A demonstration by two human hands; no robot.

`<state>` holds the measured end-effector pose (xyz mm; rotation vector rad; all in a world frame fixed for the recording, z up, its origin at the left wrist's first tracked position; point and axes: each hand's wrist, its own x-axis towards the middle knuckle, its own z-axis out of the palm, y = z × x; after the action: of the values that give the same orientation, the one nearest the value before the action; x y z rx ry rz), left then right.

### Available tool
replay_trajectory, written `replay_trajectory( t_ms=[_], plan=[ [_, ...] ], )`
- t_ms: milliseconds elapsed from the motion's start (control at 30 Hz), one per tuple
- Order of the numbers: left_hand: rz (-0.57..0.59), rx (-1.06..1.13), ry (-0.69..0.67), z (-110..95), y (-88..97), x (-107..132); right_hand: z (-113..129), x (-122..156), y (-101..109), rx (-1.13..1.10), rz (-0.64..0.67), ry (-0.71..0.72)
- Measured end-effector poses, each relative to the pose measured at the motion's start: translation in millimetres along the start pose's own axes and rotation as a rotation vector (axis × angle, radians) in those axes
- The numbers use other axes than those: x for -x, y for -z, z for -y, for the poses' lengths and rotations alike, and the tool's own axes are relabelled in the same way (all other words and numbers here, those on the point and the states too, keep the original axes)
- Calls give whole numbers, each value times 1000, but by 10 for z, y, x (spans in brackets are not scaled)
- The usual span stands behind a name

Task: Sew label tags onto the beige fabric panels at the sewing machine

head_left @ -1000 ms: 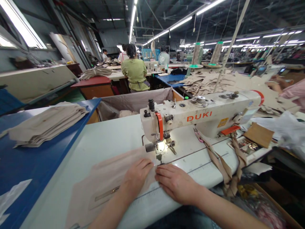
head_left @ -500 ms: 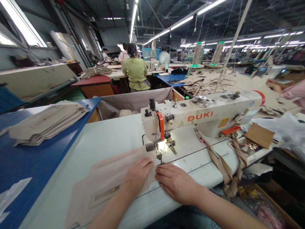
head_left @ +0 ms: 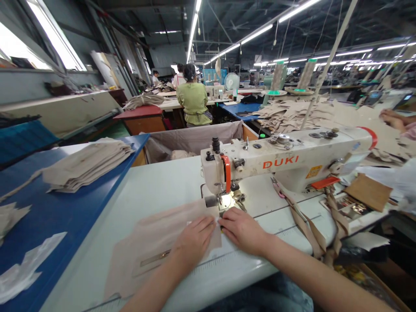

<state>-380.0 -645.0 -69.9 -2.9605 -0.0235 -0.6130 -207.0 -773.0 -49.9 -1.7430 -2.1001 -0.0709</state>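
A thin beige fabric panel (head_left: 149,232) lies flat on the sewing machine's pale bed, with a narrow zipper (head_left: 155,258) set into it. My left hand (head_left: 196,240) rests on the panel, fingers extended and close together. Facing it, my right hand (head_left: 242,232) has bent fingers closed at the panel's right edge, just in front of the needle area. The white sewing machine (head_left: 279,162) stands directly beyond both hands, its lamp lighting the presser foot (head_left: 226,201). The panel's edge under my fingertips is partly hidden.
Stacked beige pieces (head_left: 89,164) lie on the blue table (head_left: 84,203) at left. Pink-handled snips (head_left: 277,188) and fabric strips (head_left: 305,225) are right of the needle. A cloth-lined bin (head_left: 195,136) stands behind the machine. A person in green (head_left: 193,102) sits farther back.
My right hand has moved up toward the presser foot, its fingers more bent. My left hand stays on the panel. The whole view has shifted slightly, so the scene appears farther right.
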Motion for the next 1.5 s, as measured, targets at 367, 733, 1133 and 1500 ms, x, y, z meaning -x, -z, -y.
replay_trajectory(
  t_ms=[367, 733, 1133, 1500],
  plan=[
    [16, 2, 90, 11, -147, -169, -210, -157, 13, 107, 27, 26],
    [10, 34, 105, 115, -235, -280, -313, -179, -61, 128, -12, -54],
    [-14, 106, 95, 213, -273, -340, -314, -180, -69, 131, -13, -73],
    [-56, 87, 60, 248, -331, -314, -311, -198, -62, 137, -18, -62]
  ],
)
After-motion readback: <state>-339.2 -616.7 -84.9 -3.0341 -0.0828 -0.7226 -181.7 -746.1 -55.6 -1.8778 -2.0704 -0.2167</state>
